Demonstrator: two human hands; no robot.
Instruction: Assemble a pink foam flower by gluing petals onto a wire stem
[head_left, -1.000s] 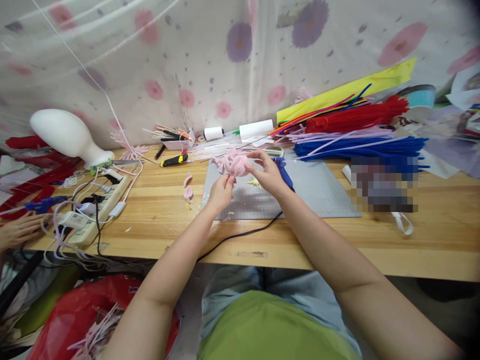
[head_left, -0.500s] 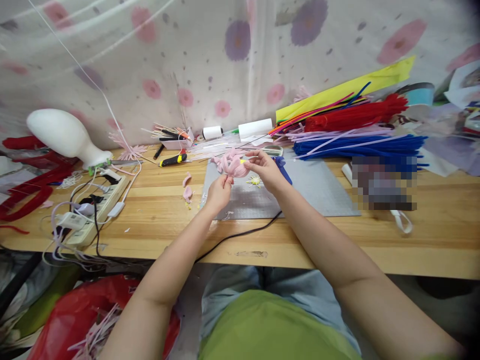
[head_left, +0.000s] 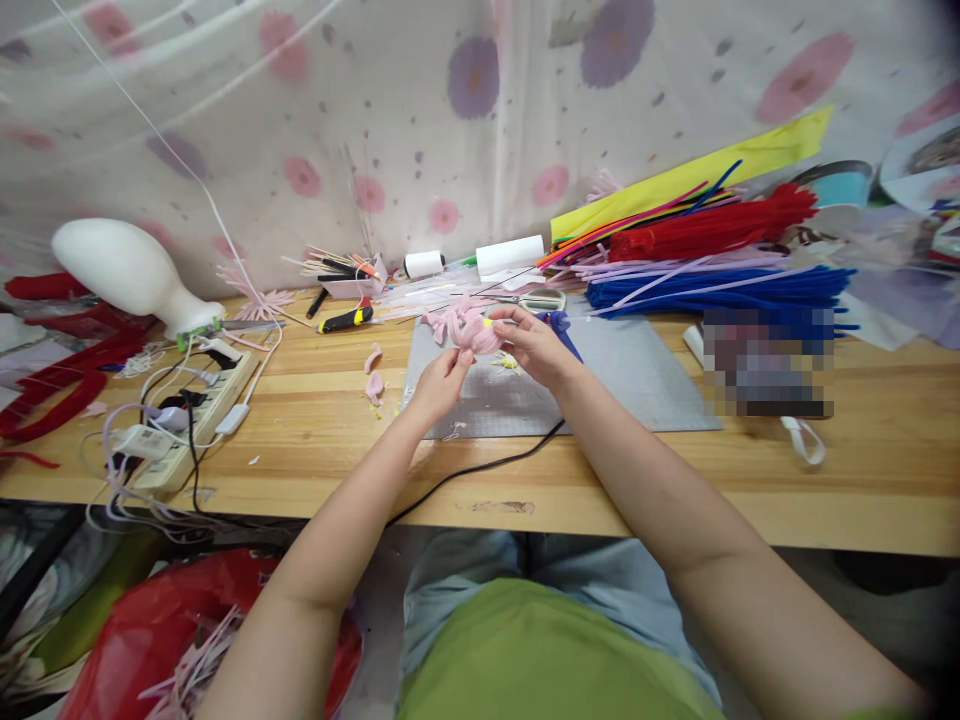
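Fingers of the left hand are pinched on the near edge of a fuzzy pink bundle, held up above a grey mat; its right side is gripped between the thumb and fingers of the right hand, where a bit of yellow is glimpsed. On the mat, a spiky yellow piece is partly hidden. Farther left, loose pink pieces are scattered on the wooden table.
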